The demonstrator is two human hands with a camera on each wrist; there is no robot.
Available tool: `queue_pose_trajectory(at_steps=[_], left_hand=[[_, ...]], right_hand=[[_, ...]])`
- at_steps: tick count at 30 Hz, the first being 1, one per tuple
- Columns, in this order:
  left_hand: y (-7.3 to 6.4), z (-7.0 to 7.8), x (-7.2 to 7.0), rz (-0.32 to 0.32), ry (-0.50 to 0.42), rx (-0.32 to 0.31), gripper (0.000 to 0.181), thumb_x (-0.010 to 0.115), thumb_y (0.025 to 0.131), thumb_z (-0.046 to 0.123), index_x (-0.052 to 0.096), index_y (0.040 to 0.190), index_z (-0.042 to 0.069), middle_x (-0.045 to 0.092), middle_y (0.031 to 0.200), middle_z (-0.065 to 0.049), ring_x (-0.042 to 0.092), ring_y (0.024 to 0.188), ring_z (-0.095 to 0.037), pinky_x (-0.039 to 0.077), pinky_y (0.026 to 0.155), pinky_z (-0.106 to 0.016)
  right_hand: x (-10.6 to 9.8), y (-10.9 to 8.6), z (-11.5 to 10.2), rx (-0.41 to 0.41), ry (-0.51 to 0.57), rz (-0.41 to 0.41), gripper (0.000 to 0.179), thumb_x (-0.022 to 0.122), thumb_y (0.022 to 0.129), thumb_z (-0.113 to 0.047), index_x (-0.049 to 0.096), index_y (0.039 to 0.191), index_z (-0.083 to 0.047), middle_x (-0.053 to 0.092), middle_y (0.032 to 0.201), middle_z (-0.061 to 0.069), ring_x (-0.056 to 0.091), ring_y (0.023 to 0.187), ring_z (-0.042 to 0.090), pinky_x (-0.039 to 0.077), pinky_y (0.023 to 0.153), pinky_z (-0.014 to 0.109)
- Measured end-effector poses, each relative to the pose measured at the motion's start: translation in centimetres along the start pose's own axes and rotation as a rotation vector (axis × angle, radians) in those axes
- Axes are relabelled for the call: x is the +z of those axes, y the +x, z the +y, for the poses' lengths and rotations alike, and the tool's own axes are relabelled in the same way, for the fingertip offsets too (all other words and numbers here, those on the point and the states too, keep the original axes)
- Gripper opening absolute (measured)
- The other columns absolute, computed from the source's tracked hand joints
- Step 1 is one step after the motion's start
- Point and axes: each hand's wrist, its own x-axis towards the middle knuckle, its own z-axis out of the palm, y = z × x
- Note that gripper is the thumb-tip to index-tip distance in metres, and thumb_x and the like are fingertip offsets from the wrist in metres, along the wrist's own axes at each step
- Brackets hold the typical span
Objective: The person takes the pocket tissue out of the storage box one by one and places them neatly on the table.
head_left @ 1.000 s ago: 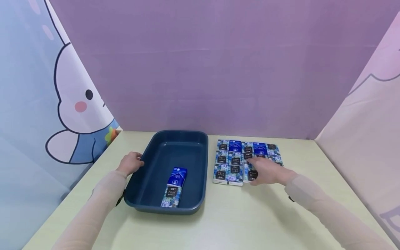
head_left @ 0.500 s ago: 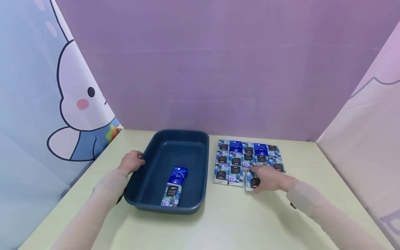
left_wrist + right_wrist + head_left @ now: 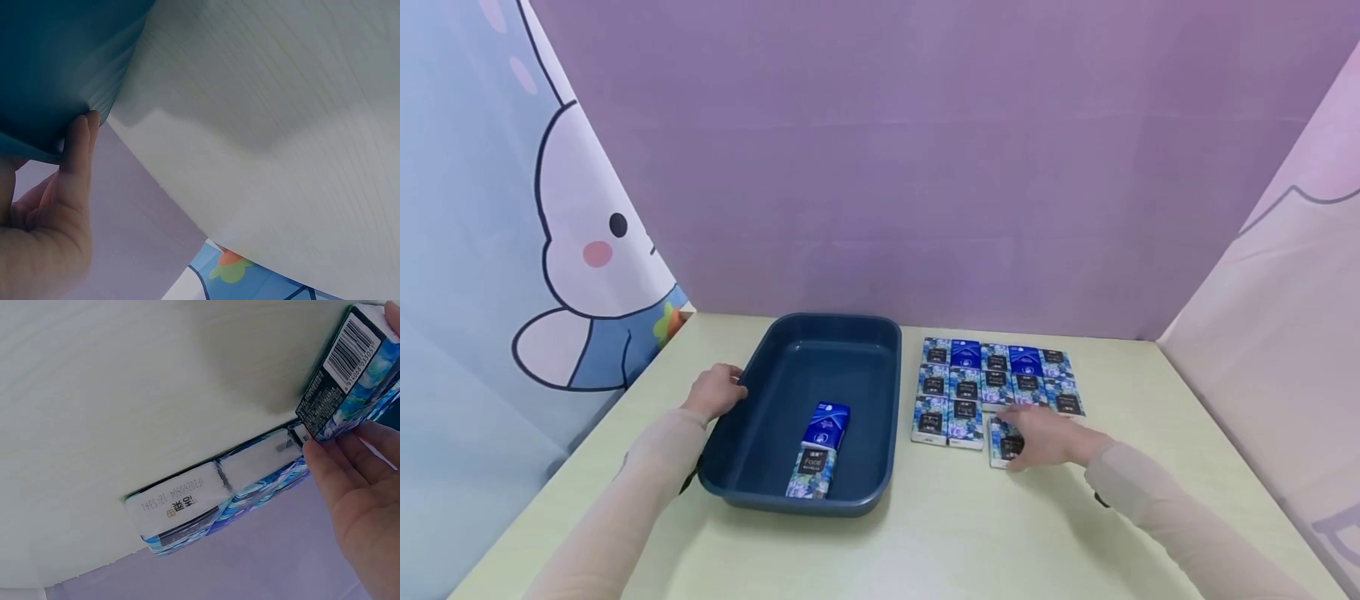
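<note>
My left hand grips the left rim of a deep blue plastic tub; in the left wrist view its fingers press on the outer wall. Inside the tub lie a dark blue tissue pack and a floral tissue pack, end to end. My right hand pinches another floral tissue pack by its ends, just in front of the laid-out packs and apart from them. In the right wrist view this pack shows a barcode side, tilted against the row behind it.
Several tissue packs lie flat in close rows right of the tub, mostly floral with two dark blue ones in the back row. A purple backdrop rises behind the pale table. Printed cloth stands at the left.
My right hand has drawn one floral tissue pack out of the front row toward me, opening a gap behind it. The left hand and the tub have stayed in place.
</note>
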Motion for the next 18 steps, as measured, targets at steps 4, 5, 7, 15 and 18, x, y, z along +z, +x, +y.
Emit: queue_pose_trajectory(at_steps=[4,5,7,15,18], left_hand=[[0.13,-0.06,0.06,-0.004,-0.003,-0.008,0.043,0.047,0.089,0.009,0.044,0.126,-0.013,0.050,0.122,-0.033,0.055,0.104,-0.041,0.048,0.086,-0.048],[0.15,-0.07,0.07,-0.005,-0.002,-0.010,0.043,0.047,0.089,0.009,0.044,0.126,-0.013,0.050,0.122,-0.033,0.055,0.104,-0.041,0.048,0.086,-0.048],[0.13,-0.06,0.08,-0.006,0.000,-0.013,0.043,0.047,0.088,0.008,0.044,0.126,-0.013,0.050,0.122,-0.033,0.055,0.104,-0.041,0.048,0.086,-0.048],[0.09,0.05,0.15,-0.009,0.002,-0.026,0.044,0.047,0.089,0.009,0.043,0.127,-0.013,0.049,0.123,-0.033,0.055,0.105,-0.041,0.048,0.086,-0.048],[0.08,0.07,0.16,0.000,0.003,-0.021,0.044,0.047,0.089,0.009,0.043,0.126,-0.013,0.050,0.123,-0.033,0.055,0.104,-0.041,0.048,0.086,-0.048]], right_hand=[[0.22,0.16,0.09,0.005,0.008,0.007,0.082,0.079,0.065,-0.038,0.048,0.130,0.000,0.045,0.136,0.020,0.042,0.122,0.041,0.038,0.098,0.052],[0.26,0.15,0.11,-0.001,0.005,0.014,0.081,0.079,0.066,-0.037,0.048,0.130,0.001,0.044,0.136,0.021,0.042,0.122,0.042,0.038,0.097,0.052],[0.39,0.16,0.14,-0.015,-0.004,0.035,0.079,0.078,0.067,-0.036,0.048,0.130,0.002,0.044,0.136,0.021,0.042,0.122,0.042,0.039,0.097,0.052],[0.89,0.01,0.21,-0.048,-0.073,0.113,0.074,0.076,0.070,-0.037,0.050,0.127,0.004,0.046,0.131,0.023,0.045,0.118,0.041,0.040,0.096,0.050],[0.91,-0.08,0.11,-0.050,-0.082,0.135,0.072,0.075,0.071,-0.037,0.052,0.126,0.004,0.047,0.129,0.023,0.046,0.117,0.040,0.041,0.096,0.050]])
